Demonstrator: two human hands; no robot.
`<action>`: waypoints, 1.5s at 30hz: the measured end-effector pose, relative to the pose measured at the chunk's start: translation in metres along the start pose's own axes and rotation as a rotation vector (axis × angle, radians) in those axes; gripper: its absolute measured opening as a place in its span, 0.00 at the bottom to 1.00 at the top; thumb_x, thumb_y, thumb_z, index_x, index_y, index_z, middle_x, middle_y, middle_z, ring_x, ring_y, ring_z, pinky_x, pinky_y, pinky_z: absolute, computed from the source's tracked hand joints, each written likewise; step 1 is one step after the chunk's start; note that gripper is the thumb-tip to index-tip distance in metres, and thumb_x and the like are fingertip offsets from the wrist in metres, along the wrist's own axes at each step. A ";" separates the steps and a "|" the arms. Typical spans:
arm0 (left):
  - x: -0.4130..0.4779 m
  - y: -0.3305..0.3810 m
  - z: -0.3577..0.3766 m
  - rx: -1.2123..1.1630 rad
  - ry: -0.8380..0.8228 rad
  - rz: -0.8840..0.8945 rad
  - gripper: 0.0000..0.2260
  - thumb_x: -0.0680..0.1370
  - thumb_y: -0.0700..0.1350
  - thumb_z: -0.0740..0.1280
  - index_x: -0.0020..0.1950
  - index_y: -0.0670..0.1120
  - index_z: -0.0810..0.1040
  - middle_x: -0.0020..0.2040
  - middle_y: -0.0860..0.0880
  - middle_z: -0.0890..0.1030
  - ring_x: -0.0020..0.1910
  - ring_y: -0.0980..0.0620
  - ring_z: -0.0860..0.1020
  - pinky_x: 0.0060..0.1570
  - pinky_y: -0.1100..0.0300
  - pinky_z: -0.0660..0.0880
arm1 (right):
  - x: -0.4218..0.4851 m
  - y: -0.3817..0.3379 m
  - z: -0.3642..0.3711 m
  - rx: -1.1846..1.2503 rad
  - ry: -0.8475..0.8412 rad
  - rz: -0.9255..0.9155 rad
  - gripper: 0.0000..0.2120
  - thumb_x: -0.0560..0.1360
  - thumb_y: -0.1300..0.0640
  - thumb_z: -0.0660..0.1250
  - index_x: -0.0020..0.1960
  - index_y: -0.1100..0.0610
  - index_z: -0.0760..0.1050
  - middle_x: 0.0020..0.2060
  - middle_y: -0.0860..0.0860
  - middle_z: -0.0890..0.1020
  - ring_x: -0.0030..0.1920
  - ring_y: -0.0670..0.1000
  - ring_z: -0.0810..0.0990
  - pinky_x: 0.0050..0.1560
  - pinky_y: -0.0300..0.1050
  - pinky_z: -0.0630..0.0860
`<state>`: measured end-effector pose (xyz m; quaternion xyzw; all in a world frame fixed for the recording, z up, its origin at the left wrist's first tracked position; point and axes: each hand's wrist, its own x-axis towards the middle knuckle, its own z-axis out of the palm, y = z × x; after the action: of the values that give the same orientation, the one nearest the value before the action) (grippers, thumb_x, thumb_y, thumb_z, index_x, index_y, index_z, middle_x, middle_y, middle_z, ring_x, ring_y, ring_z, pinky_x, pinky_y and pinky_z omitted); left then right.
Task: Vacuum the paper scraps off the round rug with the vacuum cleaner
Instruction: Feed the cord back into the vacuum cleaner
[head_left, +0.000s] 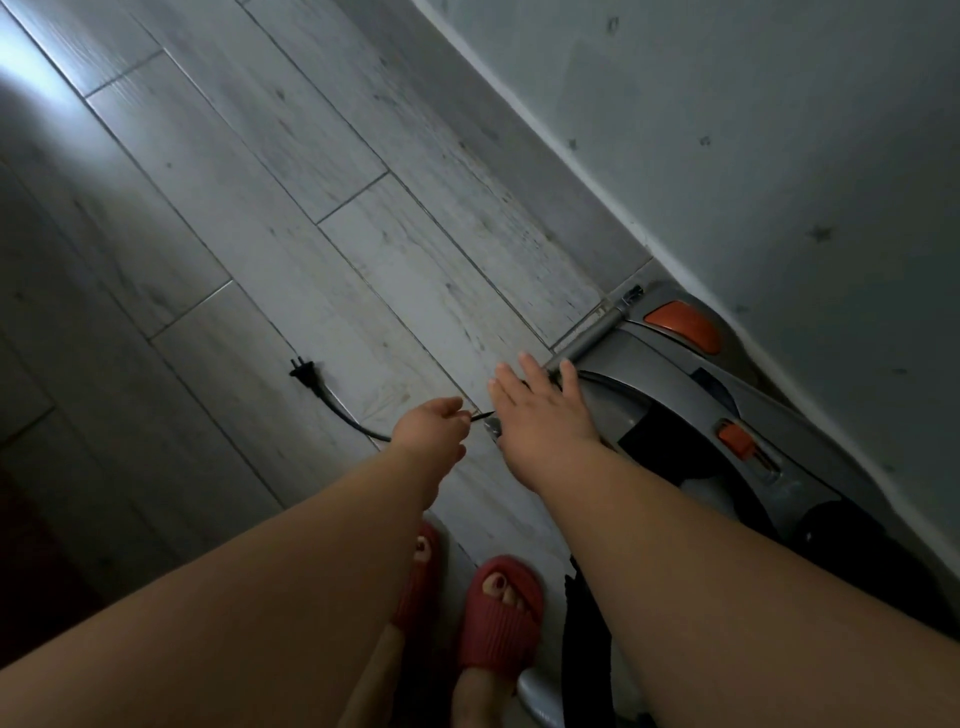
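Note:
A grey vacuum cleaner (691, 395) with orange buttons stands on the floor against the wall at the right. Its black power cord (343, 413) runs left across the floor and ends in a plug (300, 370). My left hand (431, 428) pinches the cord close to the vacuum's body. My right hand (540, 410) lies flat with straight fingers on the front of the vacuum, by its metal tube (597, 332). The round rug and the paper scraps are out of view.
Grey wood-look floor tiles (311, 208) fill the left and middle. A pale wall (753, 130) with a skirting edge runs diagonally along the right. My feet in red slippers (498, 613) stand just below the hands.

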<state>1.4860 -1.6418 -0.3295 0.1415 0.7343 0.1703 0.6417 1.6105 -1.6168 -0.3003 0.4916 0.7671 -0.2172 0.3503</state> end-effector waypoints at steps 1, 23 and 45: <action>0.003 0.000 0.000 -0.001 0.000 -0.010 0.18 0.79 0.39 0.64 0.70 0.44 0.71 0.61 0.44 0.77 0.56 0.50 0.77 0.61 0.55 0.75 | 0.006 -0.001 0.001 -0.007 -0.004 -0.006 0.29 0.85 0.52 0.49 0.82 0.54 0.40 0.81 0.51 0.39 0.79 0.55 0.33 0.74 0.65 0.34; 0.107 -0.037 -0.005 -0.346 -0.036 -0.299 0.22 0.81 0.32 0.54 0.76 0.40 0.59 0.71 0.38 0.68 0.69 0.40 0.69 0.69 0.47 0.66 | 0.134 -0.059 0.032 -0.237 -0.234 0.002 0.18 0.83 0.54 0.54 0.70 0.53 0.72 0.69 0.54 0.74 0.76 0.61 0.58 0.74 0.65 0.44; 0.106 0.075 -0.038 -0.642 0.200 0.188 0.09 0.81 0.37 0.58 0.56 0.42 0.77 0.42 0.45 0.80 0.42 0.50 0.80 0.52 0.58 0.77 | 0.143 -0.040 -0.056 0.157 0.213 0.089 0.15 0.82 0.63 0.55 0.66 0.56 0.72 0.58 0.55 0.79 0.57 0.57 0.79 0.44 0.48 0.70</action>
<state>1.4327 -1.5320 -0.3872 -0.0181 0.6863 0.4638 0.5600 1.5175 -1.5097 -0.3712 0.5715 0.7579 -0.2073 0.2368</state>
